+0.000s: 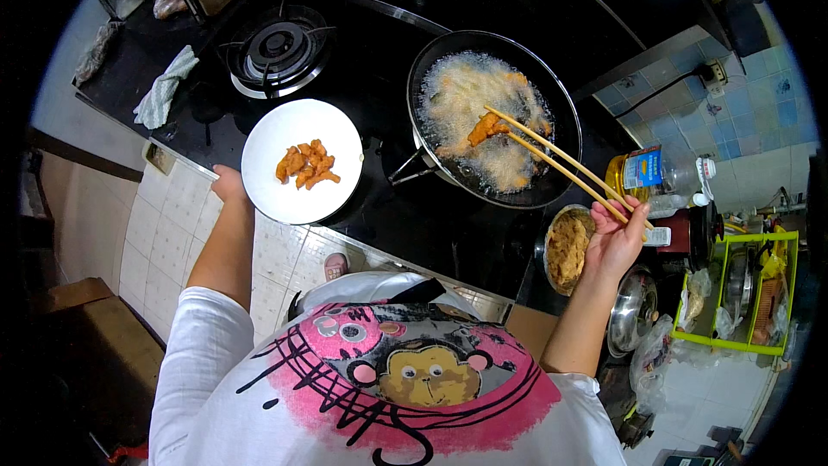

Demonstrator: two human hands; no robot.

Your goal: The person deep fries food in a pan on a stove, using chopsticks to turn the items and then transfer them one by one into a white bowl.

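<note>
My left hand [231,184] is at the left rim of a white plate [262,142], its fingers partly hidden beneath it. Several pieces of golden-brown fried food [308,164] lie on the plate, which overlaps the counter's front edge. In my right hand [614,236] is a pair of long wooden chopsticks [563,171]. Their tips grip one browned piece [486,129] above a dark wok [563,94]. Bubbling, foaming oil [475,87] with more frying pieces fills the wok.
A second gas burner [277,45] sits left of the wok, near a striped cloth [165,87]. Close to my right hand stand a bowl of batter-like food [568,249] and an oil bottle [637,171]. A glass lid [631,314] and a green rack [734,340] are farther right.
</note>
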